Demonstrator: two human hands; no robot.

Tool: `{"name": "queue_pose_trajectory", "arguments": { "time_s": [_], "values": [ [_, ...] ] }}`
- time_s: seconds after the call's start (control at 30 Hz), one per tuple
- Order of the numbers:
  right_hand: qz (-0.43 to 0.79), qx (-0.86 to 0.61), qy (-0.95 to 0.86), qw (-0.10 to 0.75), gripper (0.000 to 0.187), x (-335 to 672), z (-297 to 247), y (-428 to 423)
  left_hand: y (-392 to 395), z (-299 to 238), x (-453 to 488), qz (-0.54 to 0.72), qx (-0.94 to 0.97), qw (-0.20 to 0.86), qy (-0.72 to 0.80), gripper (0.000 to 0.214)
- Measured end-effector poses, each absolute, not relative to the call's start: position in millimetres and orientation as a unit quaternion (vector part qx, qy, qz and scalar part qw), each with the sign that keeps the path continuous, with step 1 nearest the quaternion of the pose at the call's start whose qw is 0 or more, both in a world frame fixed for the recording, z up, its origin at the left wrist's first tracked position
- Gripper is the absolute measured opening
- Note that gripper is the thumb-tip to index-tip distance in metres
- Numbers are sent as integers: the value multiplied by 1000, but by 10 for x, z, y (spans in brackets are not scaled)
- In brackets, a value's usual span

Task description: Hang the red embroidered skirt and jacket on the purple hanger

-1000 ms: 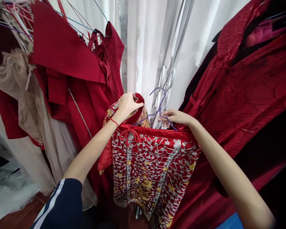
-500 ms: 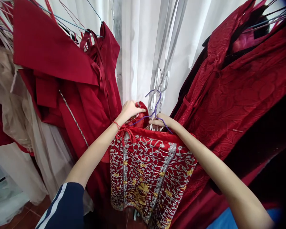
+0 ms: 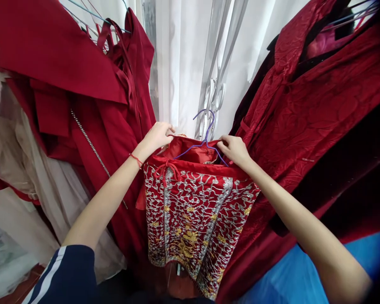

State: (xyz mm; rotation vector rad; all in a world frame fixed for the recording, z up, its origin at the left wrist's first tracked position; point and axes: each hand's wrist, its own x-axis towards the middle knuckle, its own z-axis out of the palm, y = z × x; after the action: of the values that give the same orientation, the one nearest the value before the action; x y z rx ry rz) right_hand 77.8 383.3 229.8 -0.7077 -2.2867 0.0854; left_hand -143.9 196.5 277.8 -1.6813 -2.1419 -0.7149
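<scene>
Hanging across the right side, dark red crinkled robes point(image 3: 319, 109) are filling the largest part of the view, with their upper ends running out of the picture. Red satin dresses point(image 3: 82, 84) are hanging on the left, and a white curtain point(image 3: 180, 63) is falling at the far middle between the two groups.

Near and in the middle, the embroidered red garment point(image 3: 196, 211) is hanging down between the person's arms. Silver scrollwork and gold motifs are covering its front, a plain red band is running along its top, and a red cord is tied near its left edge. Its hem is dipping into shadow at the near edge.

The garment's top is gaping open around a purple wire hanger point(image 3: 205, 135), whose hook is pointing up toward the curtain. Cloth is hiding the ends of the hanger's arms.

The left hand point(image 3: 156, 135) is gripping the garment's top left corner, fingers curled shut on the cloth. The right hand point(image 3: 234, 148) is holding the top right corner beside the hanger's right arm, fingers closed on the cloth. Whether they are also touching the wire is hard to tell. A thin red bracelet point(image 3: 135, 159) is circling the left wrist.
</scene>
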Motion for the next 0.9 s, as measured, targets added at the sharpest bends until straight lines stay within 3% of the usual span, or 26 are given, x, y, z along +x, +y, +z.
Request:
{"name": "queue_pose_trajectory", "arguments": {
  "time_s": [0.1,0.2,0.33,0.53,0.7,0.83,0.9],
  "values": [
    [77,-283,-850,438,25,677,2185,3756,1977,2664,-1399,-247,-510,247,-786,29],
    [131,-292,-833,452,28,594,2116,3736,1968,2541,-1340,-250,-469,267,-804,34],
    [131,-272,-860,411,34,660,2131,3780,1909,2429,-1390,-241,-484,275,-795,42],
    [-16,-207,-932,296,32,870,2190,3829,1787,2446,-1500,-270,-519,303,-752,43],
    [-29,-168,-956,238,33,890,2180,3820,1790,2606,-1418,-320,-504,335,-728,43],
    [-24,-247,-953,175,22,856,2179,3791,1827,2661,-1412,-327,-504,384,-701,41],
    [-41,-332,-931,146,24,844,2181,3791,1839,2665,-1438,-331,-506,403,-687,40]
  ]
}}
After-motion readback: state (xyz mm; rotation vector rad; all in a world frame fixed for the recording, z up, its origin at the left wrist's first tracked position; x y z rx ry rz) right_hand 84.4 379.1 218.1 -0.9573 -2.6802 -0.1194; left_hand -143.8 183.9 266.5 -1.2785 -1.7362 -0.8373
